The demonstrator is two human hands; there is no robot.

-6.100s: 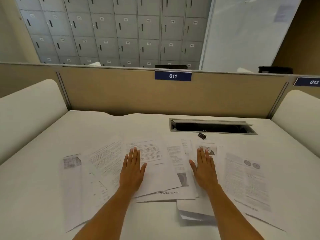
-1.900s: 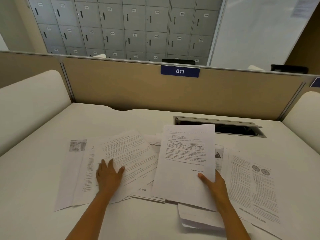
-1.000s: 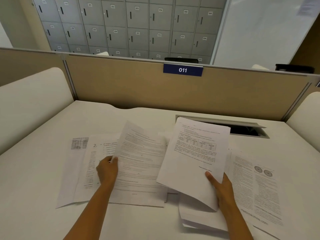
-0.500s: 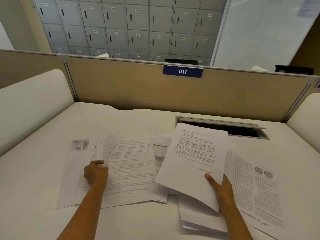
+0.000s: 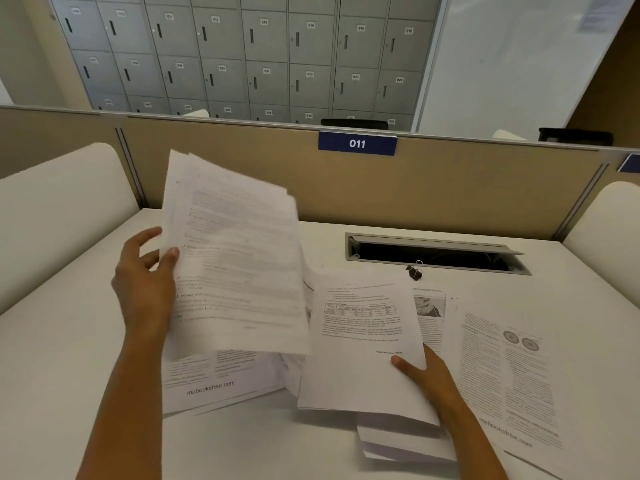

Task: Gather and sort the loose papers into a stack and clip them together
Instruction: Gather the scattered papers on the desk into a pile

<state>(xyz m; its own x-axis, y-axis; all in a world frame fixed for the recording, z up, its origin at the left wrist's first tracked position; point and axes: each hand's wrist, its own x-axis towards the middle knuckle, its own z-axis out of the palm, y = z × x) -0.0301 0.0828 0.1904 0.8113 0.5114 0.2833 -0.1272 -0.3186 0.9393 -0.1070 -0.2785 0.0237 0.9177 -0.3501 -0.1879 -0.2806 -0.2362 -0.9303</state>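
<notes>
On the white desk (image 5: 86, 341) in front of me, loose papers lie spread out. Behind it stands a tan wall (image 5: 242, 174) with a blue sign (image 5: 357, 143) that says 011. At the back of the desk is a long dark slot (image 5: 433, 256).

My left hand (image 5: 145, 289) holds a big bunch of sheets (image 5: 235, 258) up off the desk, tilted and a bit blurry. My thumb is pressed on the front and my other fingers are behind the edge.

My right hand (image 5: 429, 375) holds a page with a small table (image 5: 363, 341) by its lower right corner, thumb on top, low over the other sheets.

More pages (image 5: 512, 368) lie flat to the right, and some (image 5: 214, 382) lie under the lifted bunch.

A little black clip (image 5: 414, 271) sits on the desk just in front of the slot, apart from my hands.
</notes>
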